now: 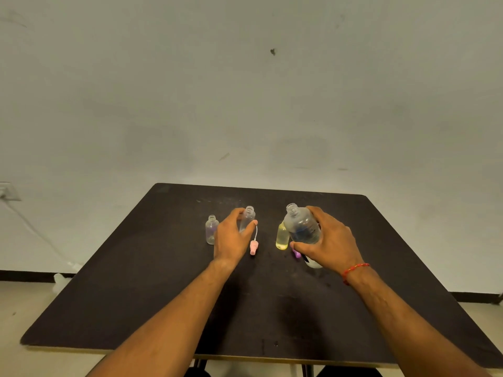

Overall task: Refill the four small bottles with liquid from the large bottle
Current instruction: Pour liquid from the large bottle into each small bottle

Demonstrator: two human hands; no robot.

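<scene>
Your left hand (234,236) is wrapped around a small clear bottle (248,217), with the thumb on one side and the fingers on the other. The bottle stands up straight with its top open, and your hand hides its bottom. Your right hand (330,240) holds the big bottle (300,224) tight by its side. The big bottle leans a little to your left, its mouth is open, and something bluish shows low inside it. A small yellow bottle (282,238) stands on the dark table (136,295), just left of the big bottle. Another small bottle (211,229), clear with a bit of purple, stands just left of your left hand. A pink spray cap (254,247) with a thin white tube lies by your left thumb. A purple cap (296,253) peeks out under your right thumb. Something white (314,264) lies under your right palm — I cannot tell what it is. A red string band (353,269) is on your right wrist.
</scene>
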